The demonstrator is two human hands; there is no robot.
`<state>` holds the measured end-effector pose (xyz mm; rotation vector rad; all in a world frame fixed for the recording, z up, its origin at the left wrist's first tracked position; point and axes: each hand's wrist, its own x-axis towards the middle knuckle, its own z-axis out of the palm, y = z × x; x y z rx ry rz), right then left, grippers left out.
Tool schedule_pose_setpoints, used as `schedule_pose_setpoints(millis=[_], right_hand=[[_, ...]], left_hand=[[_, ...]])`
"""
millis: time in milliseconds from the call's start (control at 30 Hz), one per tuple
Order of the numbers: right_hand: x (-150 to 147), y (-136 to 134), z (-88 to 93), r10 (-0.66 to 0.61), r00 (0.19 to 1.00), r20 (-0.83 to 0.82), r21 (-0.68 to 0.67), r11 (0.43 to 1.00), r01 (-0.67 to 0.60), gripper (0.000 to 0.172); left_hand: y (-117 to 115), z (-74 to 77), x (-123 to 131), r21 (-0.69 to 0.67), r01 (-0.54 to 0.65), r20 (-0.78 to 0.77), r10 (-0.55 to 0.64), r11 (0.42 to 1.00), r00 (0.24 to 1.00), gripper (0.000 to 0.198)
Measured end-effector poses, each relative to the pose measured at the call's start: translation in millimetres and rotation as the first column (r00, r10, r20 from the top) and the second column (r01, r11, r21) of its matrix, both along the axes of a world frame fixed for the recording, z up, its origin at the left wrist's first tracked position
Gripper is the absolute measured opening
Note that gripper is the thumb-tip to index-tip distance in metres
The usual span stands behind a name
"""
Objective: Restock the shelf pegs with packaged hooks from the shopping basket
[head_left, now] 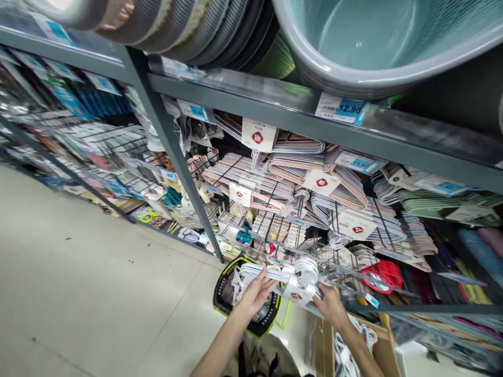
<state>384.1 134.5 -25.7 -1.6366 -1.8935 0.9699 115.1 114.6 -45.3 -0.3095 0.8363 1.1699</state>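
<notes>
Head view: left hand (257, 294) and right hand (329, 303) are holding a white hanger bundle (288, 276) between them, off the shelf; hanger packs (257, 180) are already hanging above the hands, while loose-looking hangers (346, 352) are lying in a carton (324, 348) below the right.

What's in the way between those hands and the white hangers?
Nothing visible: the left hand and right hand hold the white hanger bundle directly, near opposite ends. The black basket appears beyond, not between.
</notes>
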Motion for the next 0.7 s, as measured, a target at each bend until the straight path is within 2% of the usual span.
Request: schedule_pose_setpoints(millis=[133,200,333,533,700], right_hand=[[1,36,13.3,-0.062,0.998,-0.014,0.000,0.998,0.062,0.021],[6,52,11.1,-0.092,0.995,-0.041,-0.015,0.996,0.092,0.026],[17,87,1.4,-0.111,0.990,-0.083,-0.021,0.994,0.110,0.030],[28,140,-6.9,0.023,0.999,-0.034,0.035,0.999,-0.021,0.027],[35,164,-19.6,0.061,0.995,-0.081,0.024,0.998,-0.060,0.028]], left_hand=[[55,11.5,14,0.083,0.016,-0.078,-0.010,0.996,0.997,0.011],[82,19.5,22,0.114,0.026,-0.117,-0.012,0.993,0.993,0.013],[126,26.9,36,0.077,0.017,-0.204,-0.001,0.997,0.979,0.015],[160,20.8,44,0.018,-0.021,-0.299,0.026,1.000,0.954,0.010],[178,10.0,51,-0.023,-0.062,-0.355,0.050,0.998,0.934,0.009]])
